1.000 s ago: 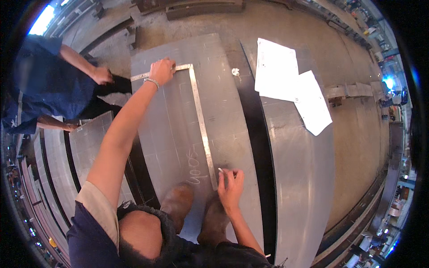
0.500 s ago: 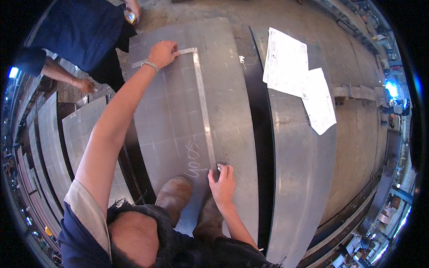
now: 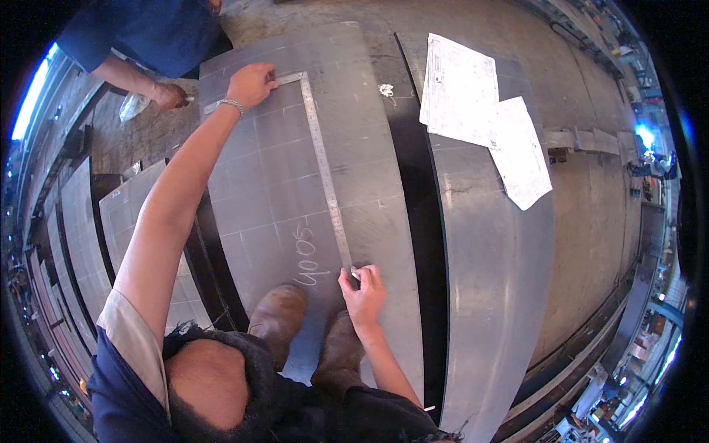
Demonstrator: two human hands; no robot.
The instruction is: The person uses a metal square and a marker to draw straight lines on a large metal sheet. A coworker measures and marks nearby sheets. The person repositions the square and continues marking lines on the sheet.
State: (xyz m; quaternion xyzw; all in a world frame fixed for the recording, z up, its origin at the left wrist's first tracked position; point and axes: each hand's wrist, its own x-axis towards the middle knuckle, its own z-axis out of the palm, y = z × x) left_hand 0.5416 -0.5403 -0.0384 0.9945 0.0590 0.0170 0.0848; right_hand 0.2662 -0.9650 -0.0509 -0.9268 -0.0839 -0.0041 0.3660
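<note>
A long L-shaped steel square (image 3: 323, 162) lies flat on a grey metal plate (image 3: 373, 170) marked with thin chalk lines and white handwriting. At its far, short leg my left hand (image 3: 251, 86) is closed, thumb and fingers pinching the metal edge. Close to the near end of the long leg, my right hand (image 3: 365, 297) grips a small white chalk stick (image 3: 356, 276), its tip beside the square. My boots (image 3: 278, 316) stand on the same plate.
Paper drawings (image 3: 461, 88) rest on another plate (image 3: 487, 258) to the right, across a dark gap. At the far left, a co-worker's hand (image 3: 170, 96) holds something small and pale near the plate's edge. More plates (image 3: 136, 221) line the left side.
My view has shifted slightly. The co-worker's lower hand has moved right, toward the plate, and the tape measure in their other hand has left view. Both my hands keep their grips.
</note>
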